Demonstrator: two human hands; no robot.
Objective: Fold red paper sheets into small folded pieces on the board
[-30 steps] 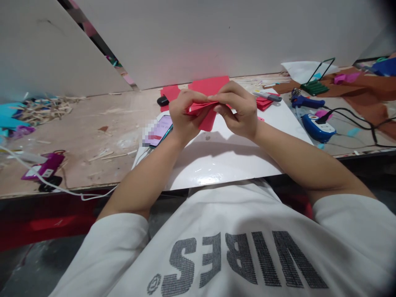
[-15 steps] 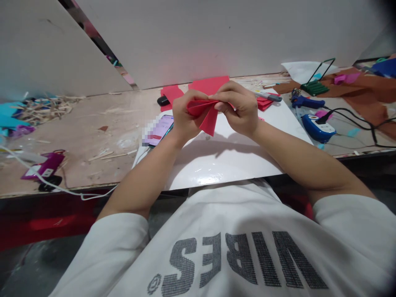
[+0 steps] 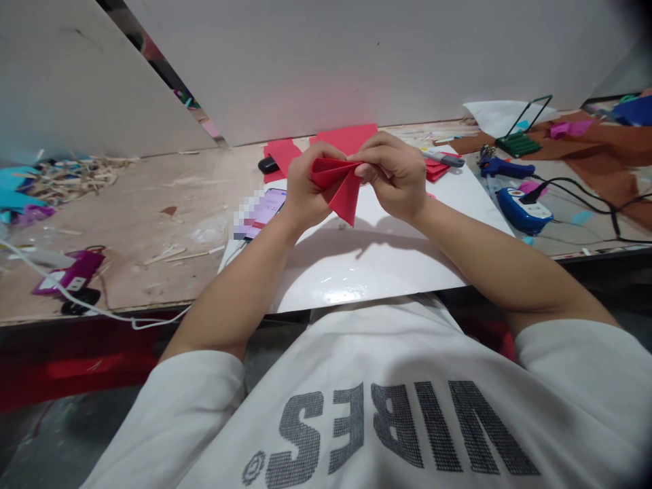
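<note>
A folded piece of red paper [image 3: 345, 197] is held up over a white board [image 3: 326, 278], its layers fanned open toward me and one pointed flap hanging down. My left hand [image 3: 304, 183] is closed around its left side. With thumb and fingertips, my right hand [image 3: 396, 173] pinches the paper's upper right corner. Behind the hands lie red paper sheets [image 3: 346, 138]. A phone with a lit screen [image 3: 267, 209] rests by my left wrist, partly covered by it. To the right of my right hand, a grey pen-like tool [image 3: 443, 159] lies on small red paper pieces [image 3: 435, 171].
On the left are a purple hot glue gun [image 3: 76, 272], a white cable [image 3: 119, 316] and a heap of wood slivers [image 3: 84, 178]. At right sit a blue glue gun [image 3: 506, 168], a blue power device [image 3: 524, 212] with black cords, a green stand [image 3: 518, 144] and brown paper [image 3: 585, 146].
Both hands still hold the red paper, which has tilted slightly; its layers are spread a little wider. My right fingers have shifted slightly at the pinched corner.
</note>
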